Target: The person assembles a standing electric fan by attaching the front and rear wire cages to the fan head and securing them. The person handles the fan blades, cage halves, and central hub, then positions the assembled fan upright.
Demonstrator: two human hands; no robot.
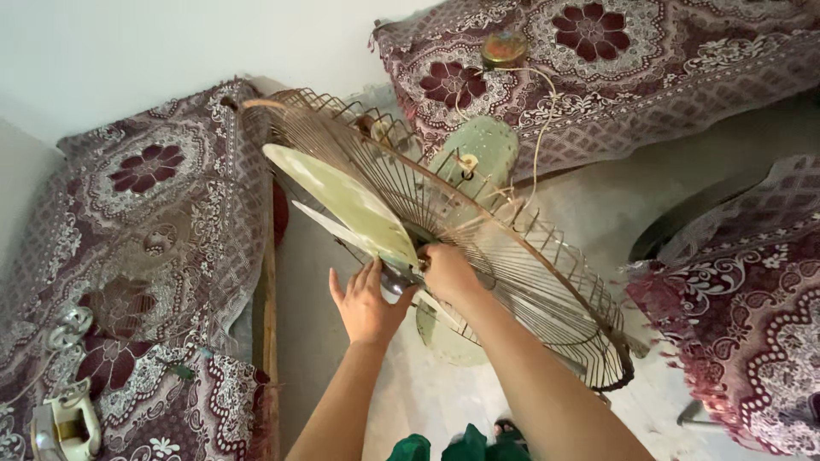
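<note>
An old pale green fan stands tilted in front of me, its rear wire guard [530, 282] rusty and its front guard off. A pale green blade [342, 201] points up and left from the hub. My left hand [367, 303] is held flat with fingers apart, the palm against the underside of the blade near the hub. My right hand [448, 271] is closed around the hub at the centre of the blades. Behind the guard sits the round motor housing [478, 154], with a cord [540, 128] running up from it.
Seats covered in maroon and white patterned cloth surround the fan: one on the left [145, 248], one at the back [632, 68], one on the right [752, 316]. A round tin [504, 47] lies on the back seat. A pale plastic device [64, 423] rests lower left. The floor is light tile.
</note>
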